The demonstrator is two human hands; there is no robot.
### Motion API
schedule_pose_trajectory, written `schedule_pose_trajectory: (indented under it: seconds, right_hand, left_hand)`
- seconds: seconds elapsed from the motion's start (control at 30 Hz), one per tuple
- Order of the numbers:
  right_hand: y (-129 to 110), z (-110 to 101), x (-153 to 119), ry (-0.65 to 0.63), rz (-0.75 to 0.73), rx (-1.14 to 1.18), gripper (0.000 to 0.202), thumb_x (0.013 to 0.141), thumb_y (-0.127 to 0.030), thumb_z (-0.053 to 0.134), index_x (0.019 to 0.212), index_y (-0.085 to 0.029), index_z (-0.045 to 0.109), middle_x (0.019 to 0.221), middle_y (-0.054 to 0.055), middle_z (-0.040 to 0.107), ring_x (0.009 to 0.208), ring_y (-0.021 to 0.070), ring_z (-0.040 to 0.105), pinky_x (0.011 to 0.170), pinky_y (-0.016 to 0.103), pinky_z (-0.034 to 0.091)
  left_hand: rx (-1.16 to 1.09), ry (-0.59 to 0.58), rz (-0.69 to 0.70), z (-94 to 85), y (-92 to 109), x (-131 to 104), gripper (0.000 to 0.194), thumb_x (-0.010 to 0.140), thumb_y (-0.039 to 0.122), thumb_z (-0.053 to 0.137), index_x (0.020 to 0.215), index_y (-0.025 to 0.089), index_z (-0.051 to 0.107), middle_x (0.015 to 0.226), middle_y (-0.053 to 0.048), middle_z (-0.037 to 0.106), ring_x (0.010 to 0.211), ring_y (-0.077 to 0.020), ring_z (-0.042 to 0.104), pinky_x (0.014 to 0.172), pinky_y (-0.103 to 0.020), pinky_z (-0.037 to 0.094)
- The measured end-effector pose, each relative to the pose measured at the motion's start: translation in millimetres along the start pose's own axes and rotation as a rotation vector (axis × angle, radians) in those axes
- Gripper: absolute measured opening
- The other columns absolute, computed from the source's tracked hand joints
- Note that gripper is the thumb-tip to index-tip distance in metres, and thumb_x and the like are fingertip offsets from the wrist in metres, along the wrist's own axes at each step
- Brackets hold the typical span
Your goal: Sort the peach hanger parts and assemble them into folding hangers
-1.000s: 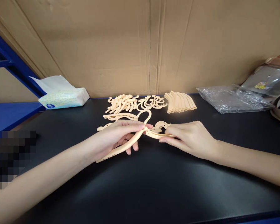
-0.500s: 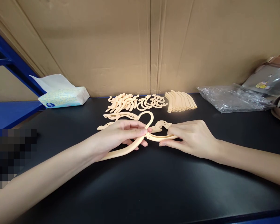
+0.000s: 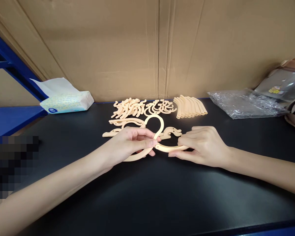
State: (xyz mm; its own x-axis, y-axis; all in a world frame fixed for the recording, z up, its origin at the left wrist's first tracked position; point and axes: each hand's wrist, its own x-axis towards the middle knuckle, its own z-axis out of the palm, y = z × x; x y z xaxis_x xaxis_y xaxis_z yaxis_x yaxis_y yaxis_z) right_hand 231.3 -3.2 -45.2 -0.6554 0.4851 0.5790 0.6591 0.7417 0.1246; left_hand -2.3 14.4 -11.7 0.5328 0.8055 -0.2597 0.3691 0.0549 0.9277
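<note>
You hold a cream, smooth-looking hanger [image 3: 166, 148] above the near-middle part of the black table [image 3: 149, 196], its two bowed arms meeting beneath a rounded hook [image 3: 161, 124]. Your left hand [image 3: 131, 142] is pinched narrow on it, thumb and fingers gripping just where the hook meets the arms, while the left arm of the hanger curves below your palm. Your right hand [image 3: 201, 144] grips the slim, curved right arm between thumb and bent fingers. Just beyond lie more cream pieces: curved parts [image 3: 132, 122] to the left and a holed, arched part [image 3: 172, 131] to the right. Farther off sit a tangle of wavy strips [image 3: 130, 109], a cluster of loose hooks [image 3: 159, 107] and a neat row of hollow, bowed tubes [image 3: 190, 107]. At far left is a soft, patterned tissue pack [image 3: 66, 103]; at far right, a crinkled clear bag [image 3: 243, 103]. Creased brown cardboard [image 3: 113, 49] stands behind everything.
</note>
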Motion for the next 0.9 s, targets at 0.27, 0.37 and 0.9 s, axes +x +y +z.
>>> schedule_pose_trajectory:
  seconds: [0.27, 0.37, 0.9]
  right_hand:
    - [1, 0, -2, -0.005, -0.004, -0.016, 0.052, 0.089, -0.050, 0.052, 0.049, -0.018, 0.050, 0.041, -0.004, 0.044, 0.039, 0.0079, 0.032, 0.048, 0.025, 0.024]
    - [0, 1, -2, -0.003, 0.014, -0.009, 0.052, 0.089, -0.049, 0.052, 0.048, -0.017, 0.050, 0.041, -0.005, 0.044, 0.039, 0.0073, 0.032, 0.048, 0.025, 0.025]
    - [2, 3, -2, 0.001, 0.029, 0.023, 0.052, 0.087, -0.049, 0.056, 0.047, -0.017, 0.047, 0.040, -0.005, 0.042, 0.040, 0.0072, 0.030, 0.049, 0.024, 0.025]
  left_hand:
    - [0.164, 0.060, 0.113, -2.8, -10, 3, 0.025, 0.084, 0.043, 0.062, 0.098, 0.026, 0.074, 0.074, 0.001, 0.073, 0.077, -0.0139, 0.065, 0.076, -0.024, 0.045]
    - [0.195, 0.091, 0.123, -2.0, -9, 2, 0.026, 0.085, 0.043, 0.062, 0.102, 0.027, 0.074, 0.074, 0.002, 0.073, 0.077, -0.0139, 0.064, 0.076, -0.024, 0.045]
    - [0.312, 0.045, 0.144, 4.6, -1, -1, 0.027, 0.090, 0.036, 0.052, 0.100, 0.020, 0.070, 0.060, 0.003, 0.063, 0.060, -0.0107, 0.056, 0.056, -0.020, 0.038]
